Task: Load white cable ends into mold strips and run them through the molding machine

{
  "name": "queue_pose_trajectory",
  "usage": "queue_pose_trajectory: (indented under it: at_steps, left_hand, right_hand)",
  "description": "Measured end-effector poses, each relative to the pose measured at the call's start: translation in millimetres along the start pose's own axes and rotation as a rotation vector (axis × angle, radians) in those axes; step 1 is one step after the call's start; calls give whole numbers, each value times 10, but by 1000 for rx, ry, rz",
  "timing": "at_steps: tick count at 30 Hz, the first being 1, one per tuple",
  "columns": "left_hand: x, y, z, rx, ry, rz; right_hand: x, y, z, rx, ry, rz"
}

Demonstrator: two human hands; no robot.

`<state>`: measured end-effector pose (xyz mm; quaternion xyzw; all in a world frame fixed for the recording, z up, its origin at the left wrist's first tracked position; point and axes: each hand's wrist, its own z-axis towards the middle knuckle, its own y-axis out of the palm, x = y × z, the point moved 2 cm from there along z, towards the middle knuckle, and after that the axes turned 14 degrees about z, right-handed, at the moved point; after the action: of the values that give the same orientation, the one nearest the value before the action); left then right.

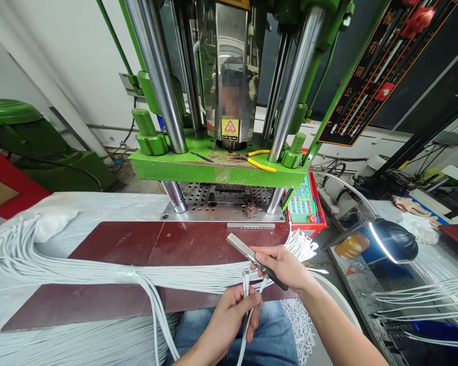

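My left hand is closed around a few white cables, their metal-tipped ends pointing up above my fingers. My right hand grips a utility knife with a flat silver blade and a dark handle. The blade points up and left, clear of the cable ends. Another cable end rises beside the knife's handle, close under my right hand. Behind both hands, a thick tied bundle of white cables runs across the brown board.
A green press stands ahead, with yellow-handled pliers on its plate. A metal strip lies along the board's back edge. A red control box and a lamp are at right. White scraps fill a bin below.
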<state>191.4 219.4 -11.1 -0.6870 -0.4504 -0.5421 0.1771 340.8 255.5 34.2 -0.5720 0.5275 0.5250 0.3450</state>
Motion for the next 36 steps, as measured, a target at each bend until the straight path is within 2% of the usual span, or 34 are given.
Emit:
queue_pose_trajectory:
  at_steps: [6, 12, 16, 20, 28, 36]
  left_hand:
    - [55, -27, -38, 14, -14, 10]
    - [78, -12, -52, 27, 8, -3]
    - [89, -12, -67, -27, 24, -6]
    - [122, -35, -87, -40, 28, -109]
    - [85, -57, -75, 36, 85, 26]
    - [92, -66, -79, 107, 54, 91]
  right_hand:
    - [18, 31, 12, -14, 1, 26]
    - [-25, 95, -4, -36, -77, -111]
    - [-58, 98, -27, -77, -85, -101]
    - [-82, 48, -44, -86, -78, -75]
    - [-130, 20, -44, -117, -74, -88]
    - [-116, 7, -33, -132, -39, -109]
